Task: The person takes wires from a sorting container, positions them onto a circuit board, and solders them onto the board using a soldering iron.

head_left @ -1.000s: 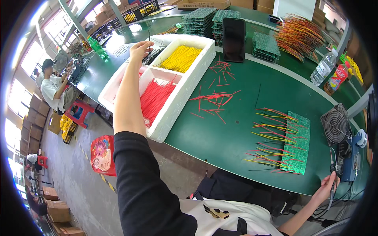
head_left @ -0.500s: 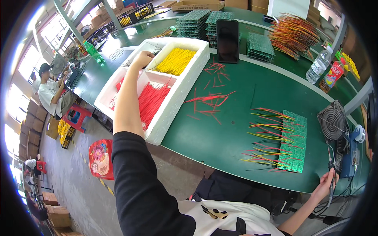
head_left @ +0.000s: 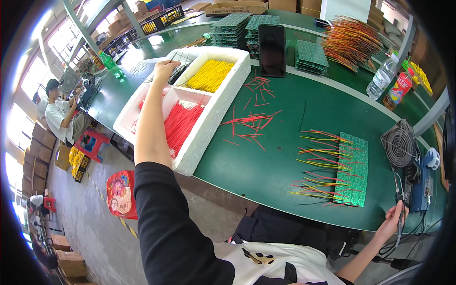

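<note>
My left hand (head_left: 165, 71) is pinched closed at the far-left compartment of a white foam box (head_left: 219, 105), with thin black wire (head_left: 175, 58) showing at its fingertips. Below those fingers lie more black wires (head_left: 180, 71). Yellow wires (head_left: 210, 75) fill the compartment beside them, and red wires (head_left: 183, 124) fill the nearer one. At the right edge of the bench, my right hand (head_left: 395, 216) is wrapped round a soldering iron (head_left: 399, 195) with its cable hanging down. Between my hands lies a green circuit board (head_left: 352, 171) with red, yellow and black wires sticking out leftward.
Loose red wires (head_left: 254, 121) lie on the green bench (head_left: 266, 166). A phone (head_left: 272, 50) stands behind them, near stacked boards (head_left: 311, 56) and a wired bundle (head_left: 351, 43). A small fan (head_left: 400, 145), blue soldering station (head_left: 422, 190) and bottles (head_left: 383, 78) stand right. A co-worker (head_left: 61, 111) sits far left.
My left hand has drawn back slightly to the left and lifted, uncovering the black wires. My right hand keeps its hold on the soldering iron. The whole view has shifted a little.
</note>
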The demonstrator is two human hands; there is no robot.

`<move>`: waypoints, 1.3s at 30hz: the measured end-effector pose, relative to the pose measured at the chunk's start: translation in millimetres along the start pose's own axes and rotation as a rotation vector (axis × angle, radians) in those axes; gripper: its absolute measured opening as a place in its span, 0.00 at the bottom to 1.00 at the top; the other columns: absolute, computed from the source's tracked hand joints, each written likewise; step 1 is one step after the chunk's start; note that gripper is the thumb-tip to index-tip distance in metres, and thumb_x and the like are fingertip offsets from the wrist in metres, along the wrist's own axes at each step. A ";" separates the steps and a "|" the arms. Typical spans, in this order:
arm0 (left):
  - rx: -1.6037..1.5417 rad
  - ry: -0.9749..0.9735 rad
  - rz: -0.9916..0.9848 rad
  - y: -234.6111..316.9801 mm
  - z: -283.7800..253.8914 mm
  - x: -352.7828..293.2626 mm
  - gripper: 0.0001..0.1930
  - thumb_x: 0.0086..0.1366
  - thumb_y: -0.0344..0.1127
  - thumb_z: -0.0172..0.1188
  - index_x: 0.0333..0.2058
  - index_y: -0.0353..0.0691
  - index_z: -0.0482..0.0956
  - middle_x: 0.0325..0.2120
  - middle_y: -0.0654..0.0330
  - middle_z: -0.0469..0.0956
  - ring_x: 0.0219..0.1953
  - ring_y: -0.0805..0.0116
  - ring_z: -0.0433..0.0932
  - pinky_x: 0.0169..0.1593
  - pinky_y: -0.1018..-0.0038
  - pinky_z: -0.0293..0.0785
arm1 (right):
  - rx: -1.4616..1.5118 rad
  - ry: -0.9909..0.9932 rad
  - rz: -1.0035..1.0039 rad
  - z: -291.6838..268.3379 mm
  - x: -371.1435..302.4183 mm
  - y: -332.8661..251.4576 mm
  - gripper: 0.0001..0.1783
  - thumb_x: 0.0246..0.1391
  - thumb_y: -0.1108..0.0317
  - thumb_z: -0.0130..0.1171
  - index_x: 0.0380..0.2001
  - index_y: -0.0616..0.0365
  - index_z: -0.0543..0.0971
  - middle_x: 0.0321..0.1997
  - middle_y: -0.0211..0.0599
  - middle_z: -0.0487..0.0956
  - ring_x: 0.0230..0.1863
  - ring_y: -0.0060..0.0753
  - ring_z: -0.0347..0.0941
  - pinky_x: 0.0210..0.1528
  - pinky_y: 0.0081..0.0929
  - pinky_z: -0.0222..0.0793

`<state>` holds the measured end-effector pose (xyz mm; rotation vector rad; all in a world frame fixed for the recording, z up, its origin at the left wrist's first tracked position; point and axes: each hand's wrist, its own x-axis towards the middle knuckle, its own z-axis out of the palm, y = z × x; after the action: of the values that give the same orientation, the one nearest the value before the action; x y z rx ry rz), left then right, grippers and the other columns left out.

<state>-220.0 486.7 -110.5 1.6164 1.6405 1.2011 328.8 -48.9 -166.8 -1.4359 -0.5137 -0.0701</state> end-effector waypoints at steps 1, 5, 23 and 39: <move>-0.001 -0.002 0.000 4.1 -0.6 -2.4 0.10 0.49 0.37 0.64 0.28 0.39 0.83 0.20 0.61 0.78 0.21 0.74 0.73 0.30 0.77 0.69 | 0.000 0.000 0.000 1.2 -0.6 -0.6 0.12 0.56 0.63 0.54 0.22 0.53 0.66 0.16 0.22 0.61 0.16 0.10 0.52 0.19 0.11 0.46; -0.022 0.055 0.023 14.1 3.4 -9.5 0.08 0.50 0.34 0.61 0.28 0.38 0.83 0.26 0.61 0.80 0.30 0.74 0.74 0.37 0.77 0.68 | 0.002 0.010 0.008 -1.3 -0.2 -0.4 0.12 0.56 0.64 0.54 0.22 0.53 0.66 0.15 0.22 0.61 0.16 0.10 0.52 0.18 0.11 0.46; -0.870 -0.413 0.670 190.6 114.8 -288.1 0.15 0.69 0.40 0.39 0.24 0.40 0.57 0.14 0.67 0.52 0.17 0.76 0.53 0.23 0.76 0.56 | 0.163 0.044 0.105 -0.1 -2.2 -14.4 0.08 0.53 0.70 0.56 0.26 0.56 0.67 0.16 0.27 0.67 0.14 0.13 0.58 0.15 0.11 0.52; -0.582 -0.675 0.200 117.4 150.2 -353.8 0.09 0.69 0.36 0.42 0.30 0.40 0.61 0.19 0.69 0.57 0.16 0.84 0.52 0.19 0.84 0.54 | 0.259 -0.018 0.080 -5.1 -3.2 -18.7 0.09 0.51 0.71 0.58 0.27 0.58 0.67 0.16 0.31 0.70 0.13 0.14 0.60 0.15 0.11 0.54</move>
<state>15.3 163.4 -151.2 1.5672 0.6480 0.9434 320.9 -57.4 -151.0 -1.2022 -0.4617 0.0708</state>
